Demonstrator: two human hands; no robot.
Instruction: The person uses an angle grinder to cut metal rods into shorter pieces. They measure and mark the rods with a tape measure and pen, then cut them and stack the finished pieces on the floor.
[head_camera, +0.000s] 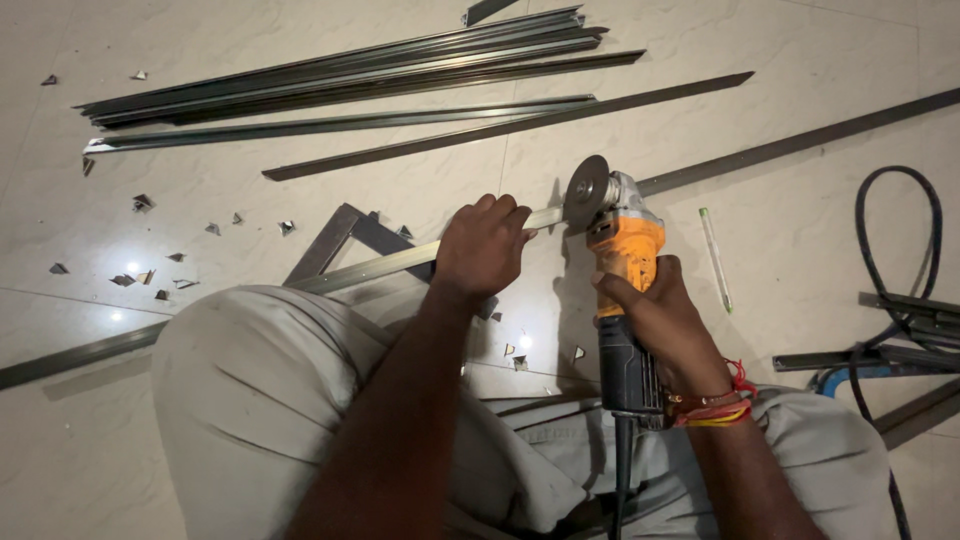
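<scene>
Floor: pale glossy tiles (820, 230) fill the view; every place below is told from the angle grinder.
Stack of strips: a bundle of long grey metal strips (340, 75) lies well up and to the left of the grinder; two single strips lie just below the bundle, nearer the grinder.
Long bar: a dark metal bar (800, 140) runs from just beside the grinder's disc up and off to the right.
Knee: the person's bent leg in grey trousers (260, 390) sits below and left of the grinder.
Hose: a black hose (925, 200) loops well to the right of the grinder, above some short metal pieces.
Frame corner: a mitred grey metal corner (345, 230) lies left of the grinder, partly under the held strip.
Angle grinder: orange and black angle grinder (625, 290) stands near the middle, disc end up, cord trailing down between the legs.
Held strip: a light metal strip (370, 265) runs from the knee to the grinder's disc; its end meets the disc.
Right hand: the right hand (665, 320) is wrapped tight round the grinder's body; red and yellow threads circle the wrist.
Left hand: the left hand (482, 245) is clenched over the held strip just left of the disc.
Disc: the grey cutting disc (585, 190) stands on edge against the strip.
Pen: a slim white pen (715, 255) lies just right of the grinder.
Offcuts: small metal scraps (140, 270) lie scattered far left.
</scene>
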